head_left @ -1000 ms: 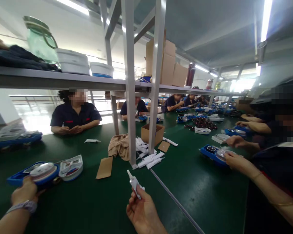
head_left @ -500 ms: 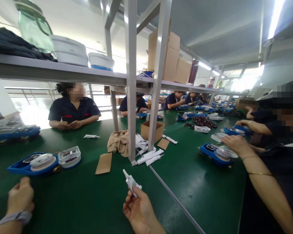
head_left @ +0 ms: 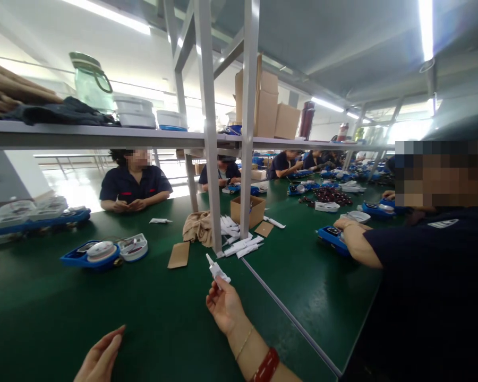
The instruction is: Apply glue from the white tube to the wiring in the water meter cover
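Note:
A small white squeeze tube (head_left: 219, 271) with a pointed nozzle is gripped between the thumb and fingers of my right hand (head_left: 225, 307). Its nozzle points up and to the left, above the green table. My left hand (head_left: 100, 356) is at the bottom edge of the view, fingers stretched out and holding nothing visible; part of it is cut off. Beyond it, a blue housing (head_left: 91, 254) with a round white part lies on the table, beside an open white case (head_left: 134, 247) with wires inside. A flat cardboard piece (head_left: 179, 255) lies near the tube.
White tubes (head_left: 242, 246) are piled by the metal shelf post (head_left: 245, 175), beside a beige cloth (head_left: 198, 228) and a cardboard box (head_left: 247, 210). At right, a co-worker (head_left: 418, 254) reaches over another blue housing (head_left: 331, 239). More housings (head_left: 43, 217) stand at left.
The view has shifted, bringing in more of the co-worker at right. My left hand has moved right, away from the blue housing, and its fingers have straightened. My right hand keeps the tube.

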Motion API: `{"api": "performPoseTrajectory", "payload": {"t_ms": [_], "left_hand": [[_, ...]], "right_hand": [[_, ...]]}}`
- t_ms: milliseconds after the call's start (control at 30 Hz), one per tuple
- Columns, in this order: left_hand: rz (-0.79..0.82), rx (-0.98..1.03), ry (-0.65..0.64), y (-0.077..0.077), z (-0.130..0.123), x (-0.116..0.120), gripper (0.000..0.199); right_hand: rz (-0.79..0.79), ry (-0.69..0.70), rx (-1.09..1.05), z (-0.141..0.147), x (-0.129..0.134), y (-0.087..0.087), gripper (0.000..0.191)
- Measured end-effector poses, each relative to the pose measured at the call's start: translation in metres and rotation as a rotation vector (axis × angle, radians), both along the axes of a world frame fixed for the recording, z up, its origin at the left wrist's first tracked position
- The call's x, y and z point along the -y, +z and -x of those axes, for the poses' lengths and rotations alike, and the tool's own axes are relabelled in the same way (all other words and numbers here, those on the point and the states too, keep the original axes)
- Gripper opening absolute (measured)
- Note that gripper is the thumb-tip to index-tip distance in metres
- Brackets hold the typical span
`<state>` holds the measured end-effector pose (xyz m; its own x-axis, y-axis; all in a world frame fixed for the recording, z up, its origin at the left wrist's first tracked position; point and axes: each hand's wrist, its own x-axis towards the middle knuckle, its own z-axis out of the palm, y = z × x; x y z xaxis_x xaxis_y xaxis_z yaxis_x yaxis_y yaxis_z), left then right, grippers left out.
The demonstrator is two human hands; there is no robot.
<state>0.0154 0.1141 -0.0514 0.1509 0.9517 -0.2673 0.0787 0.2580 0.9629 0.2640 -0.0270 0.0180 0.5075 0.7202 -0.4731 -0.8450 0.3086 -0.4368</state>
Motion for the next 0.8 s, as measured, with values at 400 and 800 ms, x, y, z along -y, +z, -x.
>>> {"api": "performPoseTrajectory", "payload": {"t_ms": [400, 800], "left_hand": [[0.021, -0.041, -0.421, 0.048, -0.073, 0.061, 0.055], [-0.193, -0.11, -0.653, 0.042, -0.113, 0.077, 0.069]], "right_hand": [[0.024, -0.005, 0.084, 0.001, 0.0, -0.005, 0.011], [-0.064, 0.078, 0.182, 0.016, 0.0, 0.001, 0.04]]}}
